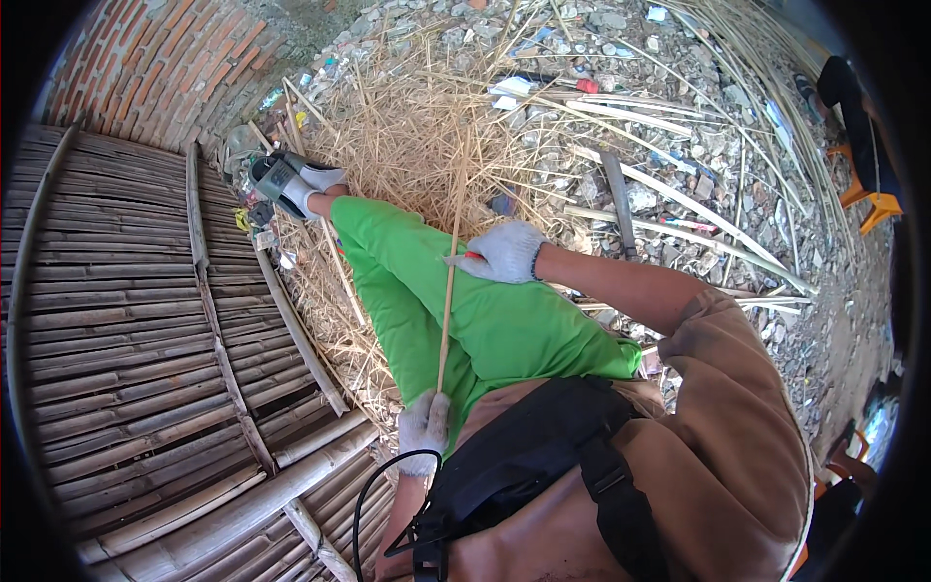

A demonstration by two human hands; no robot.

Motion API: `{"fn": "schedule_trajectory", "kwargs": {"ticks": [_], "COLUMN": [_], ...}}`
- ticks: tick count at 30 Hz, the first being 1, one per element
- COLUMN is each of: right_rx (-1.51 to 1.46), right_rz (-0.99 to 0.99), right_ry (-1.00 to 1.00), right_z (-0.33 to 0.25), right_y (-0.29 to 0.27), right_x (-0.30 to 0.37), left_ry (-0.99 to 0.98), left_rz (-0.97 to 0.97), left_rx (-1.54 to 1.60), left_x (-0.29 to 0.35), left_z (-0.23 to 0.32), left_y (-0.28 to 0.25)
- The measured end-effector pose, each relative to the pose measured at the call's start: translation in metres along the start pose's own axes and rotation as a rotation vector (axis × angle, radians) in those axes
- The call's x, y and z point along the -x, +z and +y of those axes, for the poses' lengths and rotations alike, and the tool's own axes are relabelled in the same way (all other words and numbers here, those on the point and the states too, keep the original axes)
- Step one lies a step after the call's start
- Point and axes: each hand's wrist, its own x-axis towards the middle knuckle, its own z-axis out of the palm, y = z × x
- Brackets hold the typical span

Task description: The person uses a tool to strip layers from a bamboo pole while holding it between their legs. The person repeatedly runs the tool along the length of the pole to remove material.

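Note:
A long, thin bamboo strip (pixel 447 320) runs from near my waist, across my green trousers, toward the pile of shavings. My left hand (pixel 424 432), in a whitish knit glove, is closed around its near end beside my hip. Over my thigh, my gloved right hand (pixel 509 252) grips a small knife (pixel 472 255) with a red handle. The knife's short blade lies against the strip about midway along it. Most of the handle is hidden inside the right hand.
On the left is a slatted bamboo platform (pixel 126 339), with a brick wall (pixel 175 68) behind it. Pale shavings (pixel 407 136) cover the ground past my legs. A long flat blade (pixel 617 199) and split bamboo pieces (pixel 698 209) lie on rubble. Orange plastic seating (pixel 880 209) and a dark-clothed person (pixel 853 116) are at far right.

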Motion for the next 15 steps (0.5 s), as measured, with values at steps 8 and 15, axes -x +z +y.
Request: {"fn": "schedule_trajectory", "kwargs": {"ticks": [8, 15], "right_rx": [-0.001, -0.040], "right_rz": [0.010, 0.132], "right_ry": [-0.008, -0.014], "right_z": [0.000, 0.021], "right_y": [-0.003, 0.003], "right_x": [0.000, -0.025], "left_ry": [0.009, 0.027], "left_rz": [0.002, 0.001], "left_rx": [-0.111, -0.133], "left_x": [0.061, 0.098], "left_z": [-0.024, -0.053], "left_y": [-0.015, -0.022]}}
